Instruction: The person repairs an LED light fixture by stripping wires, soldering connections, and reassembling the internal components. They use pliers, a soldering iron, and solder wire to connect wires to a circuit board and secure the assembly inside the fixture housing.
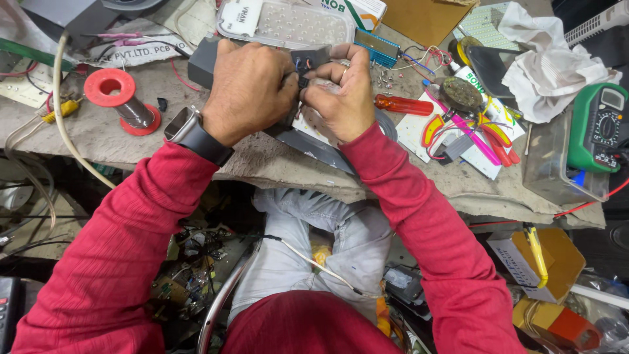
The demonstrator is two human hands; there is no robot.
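Observation:
My left hand [249, 92] and my right hand [341, 95] meet over a dark grey lamp housing [308, 144] that lies on the workbench. Both hands pinch a small black electronic module [309, 60] with red and blue wires at its top. The left wrist carries a dark watch [193, 134]. A white board under my right hand is mostly hidden by the fingers.
A red solder spool [121, 98] stands at left. A red-handled screwdriver [403, 105], red-handled cutters [495, 141], a green multimeter [599, 128], a white cloth [557, 62] and a white LED panel [288, 23] crowd the bench [262, 164]. Cables hang at left.

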